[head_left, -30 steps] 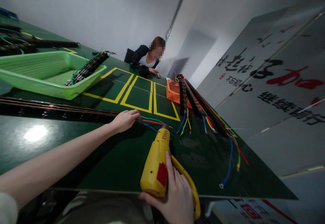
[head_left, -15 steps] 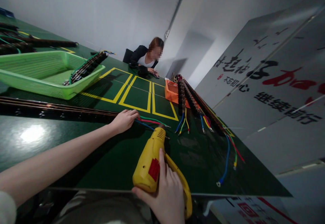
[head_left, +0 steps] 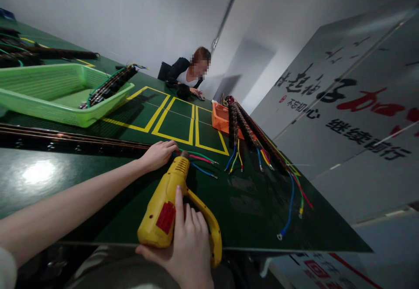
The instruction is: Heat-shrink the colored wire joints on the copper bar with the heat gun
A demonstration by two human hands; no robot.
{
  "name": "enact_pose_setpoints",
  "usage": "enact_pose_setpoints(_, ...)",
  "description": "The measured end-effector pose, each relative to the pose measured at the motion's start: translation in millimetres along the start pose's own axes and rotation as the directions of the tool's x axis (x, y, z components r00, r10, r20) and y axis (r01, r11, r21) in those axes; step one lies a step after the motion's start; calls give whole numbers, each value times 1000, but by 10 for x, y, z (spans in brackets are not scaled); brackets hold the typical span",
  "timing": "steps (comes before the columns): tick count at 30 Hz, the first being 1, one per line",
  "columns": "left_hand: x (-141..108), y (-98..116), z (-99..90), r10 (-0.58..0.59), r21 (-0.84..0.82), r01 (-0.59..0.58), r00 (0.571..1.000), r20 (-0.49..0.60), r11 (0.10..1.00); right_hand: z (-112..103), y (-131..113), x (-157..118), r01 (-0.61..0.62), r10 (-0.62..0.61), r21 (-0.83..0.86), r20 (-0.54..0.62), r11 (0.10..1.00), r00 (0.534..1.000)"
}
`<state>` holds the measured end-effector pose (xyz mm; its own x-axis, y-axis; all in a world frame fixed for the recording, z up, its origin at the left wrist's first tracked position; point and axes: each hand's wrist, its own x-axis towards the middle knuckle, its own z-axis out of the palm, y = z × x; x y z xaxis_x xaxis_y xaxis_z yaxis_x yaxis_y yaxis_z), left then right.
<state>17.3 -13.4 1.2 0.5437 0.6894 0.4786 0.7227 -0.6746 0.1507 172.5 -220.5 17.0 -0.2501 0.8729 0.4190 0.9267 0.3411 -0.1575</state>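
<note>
In my right hand is a yellow heat gun with a red label, its metal nozzle pointing at the wires beside my left fingers. My left hand is closed at the right end of a long dark wire harness lying on the green table. Out past my left fingers run a green wire, a red wire and a blue wire, each with a metal terminal at its tip. What exactly the left fingertips pinch is partly hidden.
A light green basket holding a dark harness stands at the left. Several harnesses with coloured leads lean over an orange basket. A person sits at the far edge. Yellow tape rectangles mark the green tabletop.
My right hand has moved the heat gun to the left, so its nozzle now sits close to my left fingers. The wire ends show more fully. My left hand stays in place.
</note>
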Motion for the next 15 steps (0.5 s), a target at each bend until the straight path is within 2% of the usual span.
enact_pose_setpoints(7, -3, -5, -22, -11, 0, 11, 1000, 15, 1000, -19, 46, 11, 13, -12, 40, -2, 999, 1000)
enact_pose_setpoints(15, -19, -26, -32, 9, -23, -9, 1000, 8, 1000, -154, 323, -72, -13, 11, 79, 36, 997, 999)
